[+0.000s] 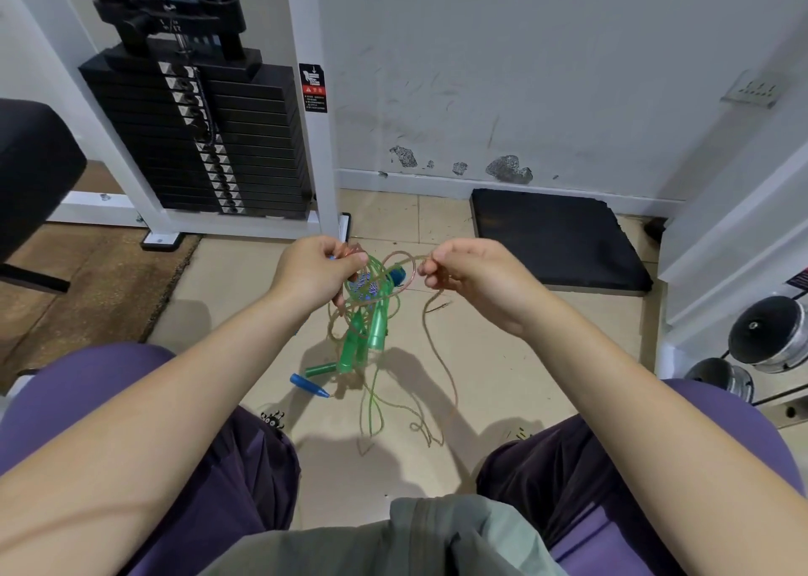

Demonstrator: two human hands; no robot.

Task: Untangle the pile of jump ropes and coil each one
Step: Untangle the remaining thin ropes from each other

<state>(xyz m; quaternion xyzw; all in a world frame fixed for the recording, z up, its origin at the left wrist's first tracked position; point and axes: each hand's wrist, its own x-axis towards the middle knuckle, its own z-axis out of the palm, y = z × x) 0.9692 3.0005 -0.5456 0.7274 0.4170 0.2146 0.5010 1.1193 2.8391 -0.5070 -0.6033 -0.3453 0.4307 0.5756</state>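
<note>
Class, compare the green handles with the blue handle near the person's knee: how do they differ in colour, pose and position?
The green handles are translucent green; the blue handle is solid blue. The green handles hang roughly upright within the tangle; the blue handle lies nearly level. The green handles sit higher in the picture; the blue handle is lowest, at the left edge of the tangle. Both are tied up in the same tangle.

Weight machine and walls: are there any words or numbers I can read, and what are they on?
No text here can be read for sure.
Warning sticker on the white weight machine post: red and white print, too small to read.
Top plate of the weight stack: small marks, too blurred.
Label at the right edge: cut off and blurred.
</note>
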